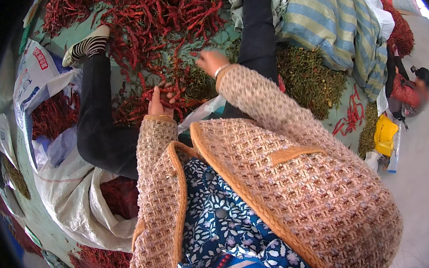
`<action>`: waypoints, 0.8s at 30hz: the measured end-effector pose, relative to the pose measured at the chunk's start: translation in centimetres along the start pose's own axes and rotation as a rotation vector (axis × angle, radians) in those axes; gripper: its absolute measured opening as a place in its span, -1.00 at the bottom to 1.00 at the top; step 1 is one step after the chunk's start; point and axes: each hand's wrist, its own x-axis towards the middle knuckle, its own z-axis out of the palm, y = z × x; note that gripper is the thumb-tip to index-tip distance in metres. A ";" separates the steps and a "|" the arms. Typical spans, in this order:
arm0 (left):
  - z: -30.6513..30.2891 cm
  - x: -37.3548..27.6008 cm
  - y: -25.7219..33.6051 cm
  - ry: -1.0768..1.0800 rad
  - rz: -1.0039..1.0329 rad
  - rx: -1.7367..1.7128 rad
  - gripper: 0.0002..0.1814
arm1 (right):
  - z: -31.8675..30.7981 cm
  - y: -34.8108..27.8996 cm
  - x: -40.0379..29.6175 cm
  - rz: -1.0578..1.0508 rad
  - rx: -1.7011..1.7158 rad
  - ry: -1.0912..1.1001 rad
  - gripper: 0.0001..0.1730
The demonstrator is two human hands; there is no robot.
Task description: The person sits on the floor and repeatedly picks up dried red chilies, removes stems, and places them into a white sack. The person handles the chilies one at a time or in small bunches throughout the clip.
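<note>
Dried red chillies (140,16) lie in a large heap before me, with a looser scatter reaching toward my lap. My left hand (159,104) is low over the scatter, palm up, its fingers curled around a few red chillies (176,92). To its right and farther out, my right hand (212,62) is above the green sheet (182,47), fingers bent together and slightly blurred. Whether anything small is between those fingertips cannot be made out. Under and between the hands lies a patch of greenish-brown stems (203,83).
An open printed bag (36,76) of chillies stands left of my leg, with a white woven sack (75,194) behind it. At right are a stem pile (311,81), a striped woven sack (319,24) and a yellow bag (385,135). Another person (409,90) sits at far right.
</note>
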 end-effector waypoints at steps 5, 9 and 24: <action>-0.2 0.4 -0.4 0.087 -0.065 -0.050 -0.64 | 0.1 1.9 6.5 0.103 -0.354 -0.174 -0.65; -0.3 0.7 -0.9 0.160 -0.117 -0.073 -0.77 | 1.4 3.9 7.6 -0.003 -0.421 -0.094 -0.63; -0.1 0.1 0.1 0.383 0.053 0.491 -0.68 | 0.5 -3.8 -0.4 -0.020 0.212 -0.412 -0.41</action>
